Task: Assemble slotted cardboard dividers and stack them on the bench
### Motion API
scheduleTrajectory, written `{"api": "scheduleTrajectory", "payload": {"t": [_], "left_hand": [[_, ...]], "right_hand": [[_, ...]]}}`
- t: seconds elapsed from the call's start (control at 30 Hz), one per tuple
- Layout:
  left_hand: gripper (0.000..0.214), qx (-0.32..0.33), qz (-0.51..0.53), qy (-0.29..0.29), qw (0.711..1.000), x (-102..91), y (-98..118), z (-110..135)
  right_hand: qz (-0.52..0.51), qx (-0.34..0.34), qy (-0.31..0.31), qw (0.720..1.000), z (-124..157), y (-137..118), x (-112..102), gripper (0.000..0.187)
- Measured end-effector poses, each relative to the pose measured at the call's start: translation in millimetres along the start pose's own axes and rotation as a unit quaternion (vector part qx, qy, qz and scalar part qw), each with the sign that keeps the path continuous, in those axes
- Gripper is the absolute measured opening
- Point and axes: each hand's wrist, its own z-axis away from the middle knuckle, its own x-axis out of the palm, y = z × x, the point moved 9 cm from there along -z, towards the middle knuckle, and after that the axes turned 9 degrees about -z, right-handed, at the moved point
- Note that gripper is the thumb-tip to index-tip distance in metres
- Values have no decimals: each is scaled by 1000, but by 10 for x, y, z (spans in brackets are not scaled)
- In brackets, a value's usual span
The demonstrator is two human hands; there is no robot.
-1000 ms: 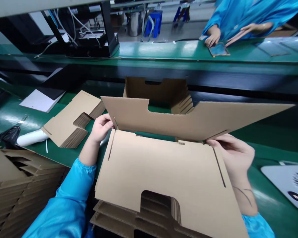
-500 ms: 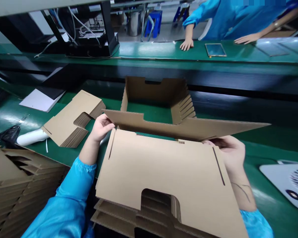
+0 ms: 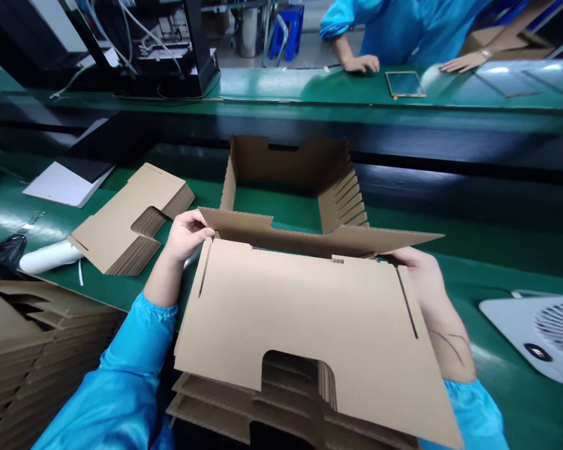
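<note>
A notched cardboard panel (image 3: 304,236) is held on edge between my two hands. My left hand (image 3: 186,236) pinches its left end, thumb toward me. At the right end my right hand (image 3: 417,269) grips the panel, its fingertips partly hidden behind cardboard. Just beyond stands an upright cardboard frame (image 3: 288,153) with a row of slots in its right wall; the panel overlaps its near side in view. Right below my hands lies a stack of flat cardboard panels (image 3: 234,306), each with a cutout at the near edge and thin slits near the ends.
Left on the green bench (image 3: 469,281) lies another stack of cardboard panels (image 3: 126,206), beside a white roll (image 3: 51,256). More cardboard (image 3: 42,350) is piled lower left. A white fan-like device (image 3: 535,331) lies right. Across, a co-worker's hand (image 3: 361,64) rests near a small screen (image 3: 405,84).
The held panel has turned, its right end now reaching less far right. My right hand has moved slightly left and up with it. The co-worker's hand has curled on the far bench.
</note>
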Motion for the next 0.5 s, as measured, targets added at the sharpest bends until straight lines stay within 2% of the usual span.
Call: {"api": "scheduleTrajectory", "payload": {"t": [0.1, 0.2, 0.5], "left_hand": [[49, -18, -11, -30, 999, 4, -44, 2], [49, -26, -20, -33, 999, -39, -63, 0], [45, -14, -72, -41, 996, -85, 40, 0]], "right_hand": [[-39, 7, -41, 998, 5, -9, 67, 49], [-91, -19, -30, 995, 26, -80, 93, 42], [-53, -121, -1, 991, 35, -165, 87, 30]]}}
